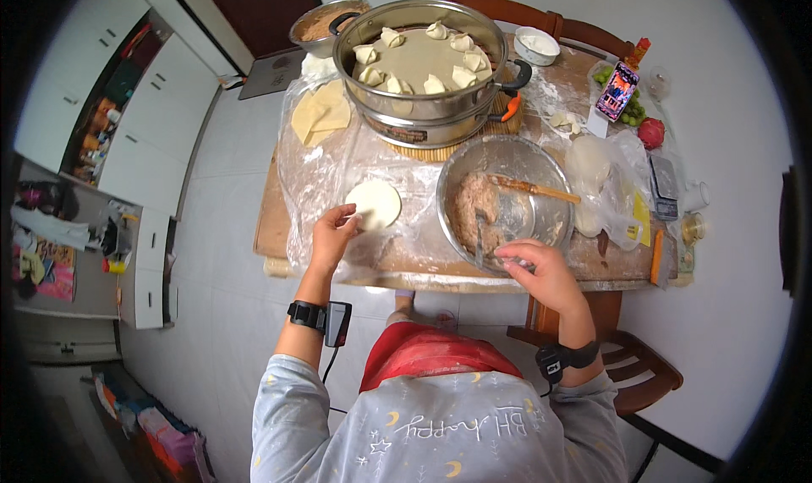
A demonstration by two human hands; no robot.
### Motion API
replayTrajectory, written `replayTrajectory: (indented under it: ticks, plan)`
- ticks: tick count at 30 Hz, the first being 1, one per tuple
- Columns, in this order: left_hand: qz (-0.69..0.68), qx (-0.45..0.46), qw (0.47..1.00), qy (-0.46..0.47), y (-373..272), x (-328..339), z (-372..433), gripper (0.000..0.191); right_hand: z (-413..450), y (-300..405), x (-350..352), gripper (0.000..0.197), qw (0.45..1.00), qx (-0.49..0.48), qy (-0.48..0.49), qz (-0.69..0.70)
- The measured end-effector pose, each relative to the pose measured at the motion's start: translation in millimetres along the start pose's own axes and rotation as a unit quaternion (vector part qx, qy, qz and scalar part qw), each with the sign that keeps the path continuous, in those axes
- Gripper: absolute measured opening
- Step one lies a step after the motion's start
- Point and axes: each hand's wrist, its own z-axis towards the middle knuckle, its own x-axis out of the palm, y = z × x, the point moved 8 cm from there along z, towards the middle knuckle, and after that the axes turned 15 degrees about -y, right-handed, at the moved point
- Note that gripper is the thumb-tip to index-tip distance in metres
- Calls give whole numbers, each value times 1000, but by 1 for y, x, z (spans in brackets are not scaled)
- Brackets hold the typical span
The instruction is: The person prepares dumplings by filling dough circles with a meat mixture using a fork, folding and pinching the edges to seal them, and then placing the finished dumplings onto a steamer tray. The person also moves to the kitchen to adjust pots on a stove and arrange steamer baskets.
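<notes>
A pale round dough wrapper [374,204] is above the floured plastic sheet, its left edge between the thumb and fingers of my left hand [333,235]. My right hand [539,270] is at the front right rim of a steel mixing bowl [445,213], thumb and fingertips close together; whether they pinch anything is unclear. Inside the bowl are pinkish meat filling [472,201], a metal utensil [480,239] leaning at the front and a wooden stick [536,189] lying across the right side. Behind, a steel steamer pot [419,105] holds several folded dumplings [464,77] around a flat dough sheet [419,55].
Flat dough pieces [321,112] lie left of the steamer. Another filling bowl [304,29] and a white powder bowl [537,46] stand behind. At right are a phone [617,91], bagged dough [590,166], a dragon fruit [651,133] and a scale [663,185].
</notes>
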Motion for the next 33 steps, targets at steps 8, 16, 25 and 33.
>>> replayTrajectory:
  ticks: [8,16,25,33]
  plan:
    - [257,375,883,113,-34,50,40,43,27,-16,43,20,989,-5,2,-149]
    - [265,431,842,186,-56,82,51,38,32,-13,53,17,987,43,-24,-155]
    - [296,473,815,161,-62,86,53,17,40,-27,51,13,988,35,-40,-144]
    - [328,390,849,137,-70,54,43,15,42,-39,41,15,959,110,2,-261]
